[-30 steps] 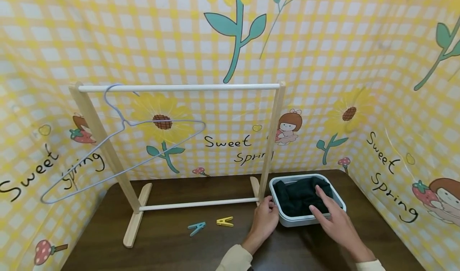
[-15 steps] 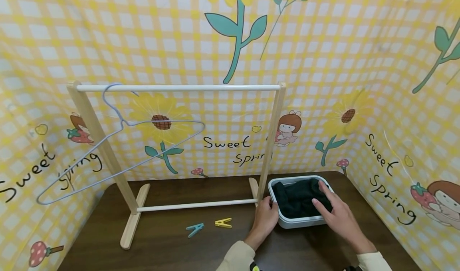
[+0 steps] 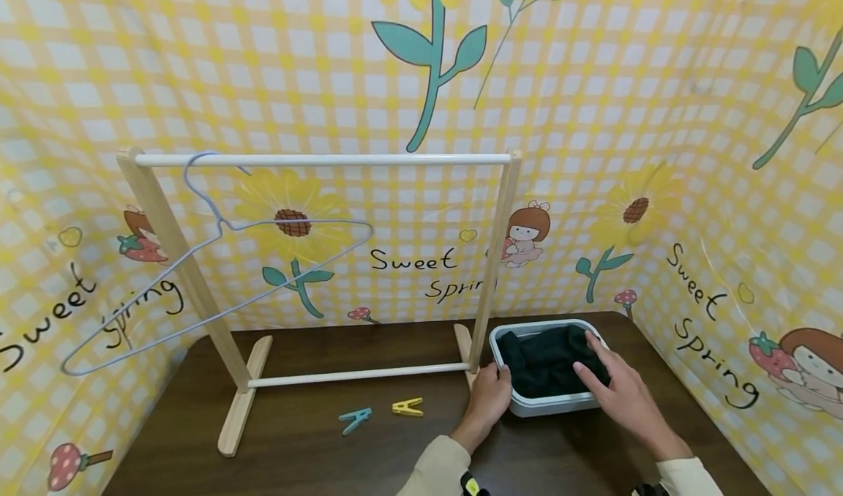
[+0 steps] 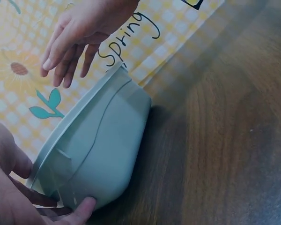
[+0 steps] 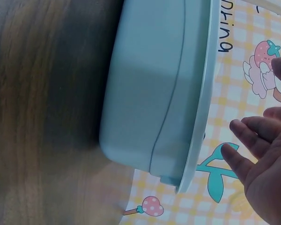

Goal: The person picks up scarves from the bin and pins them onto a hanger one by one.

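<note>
Cloth (image 3: 549, 368), dark and bunched, fills the basin (image 3: 552, 406); the right hand (image 3: 622, 397) hovers over it with loose fingers, nearer than the left hand (image 3: 489, 401), which grips the basin's left rim.

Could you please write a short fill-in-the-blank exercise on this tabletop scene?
1. The left hand holds the rim of the pale ____.
2. The right hand reaches over the ____ cloth inside it.
3. The wire hanger hangs from the rack's ____ rail.
4. Beside the yellow clothespin lies a ____ one.

Missing words: basin; black; top; blue
</note>
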